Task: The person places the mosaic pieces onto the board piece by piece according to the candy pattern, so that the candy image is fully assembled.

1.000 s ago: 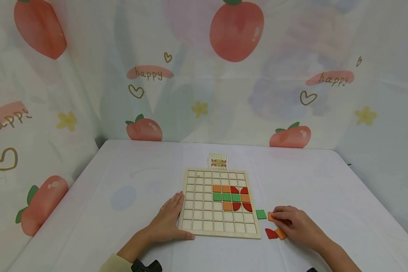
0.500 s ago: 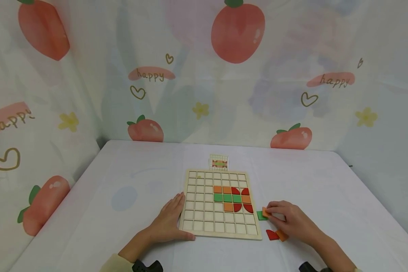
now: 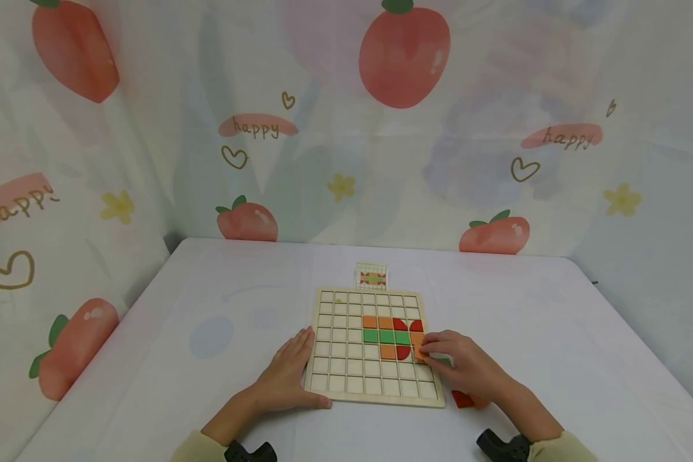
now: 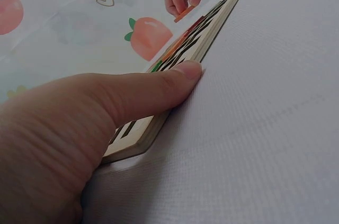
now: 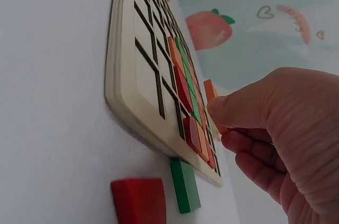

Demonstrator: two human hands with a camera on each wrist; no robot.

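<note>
- Table (image 3: 514,295): a white surface is carrying the grid board, the landmark here.
- Grid board (image 3: 375,400): it is lying flat, its right half bearing a cluster of set tiles (image 3: 385,336) in orange, green and red.
- Left hand (image 3: 285,380): its fingers are stretching along the board's left edge, its thumb resting at the near edge; this brace is probably guarding against sliding and needing only light pressure.
- Right hand (image 3: 464,364): thumb and fingers are pinching one orange tile above the board's right side.
- Pattern card (image 3: 371,276): it is lying beyond the board's far edge, within sight for checking.
- Green tile (image 5: 184,187) and red piece (image 5: 139,200): both are lying off the board's right edge.
- Orange tile (image 5: 210,89): it is tilting over the board; levelling it, clearing its neighbours and squaring it with the grid should be helping it seat.
</note>
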